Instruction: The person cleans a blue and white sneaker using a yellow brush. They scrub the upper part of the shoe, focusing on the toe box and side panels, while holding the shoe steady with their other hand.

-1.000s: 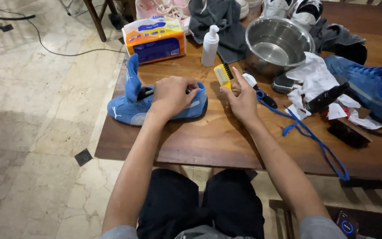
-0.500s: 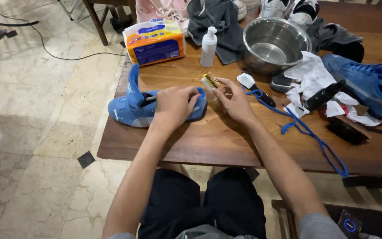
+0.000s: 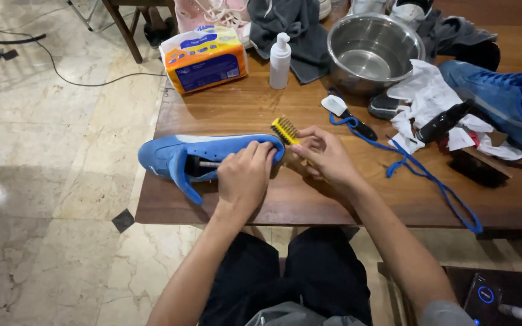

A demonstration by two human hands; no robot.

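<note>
A blue sneaker [image 3: 179, 154] lies on its side on the brown wooden table [image 3: 333, 205], toe toward the right. My left hand [image 3: 246, 175] presses down on the shoe's front part and grips it. My right hand [image 3: 324, 154] holds a small brush with yellow bristles [image 3: 284, 130], whose bristle head sits at the shoe's toe.
Behind stand a steel bowl [image 3: 373, 51], a white pump bottle [image 3: 280, 60], an orange and blue tissue pack [image 3: 206, 57] and a grey cloth [image 3: 297, 27]. To the right lie crumpled white paper [image 3: 421, 96], a blue lace [image 3: 436, 181], a second blue shoe [image 3: 505, 99] and dark brushes [image 3: 478, 166].
My right hand has brought the brush down from an upright hold to the shoe's toe. The shoe has been turned onto its side under my left hand.
</note>
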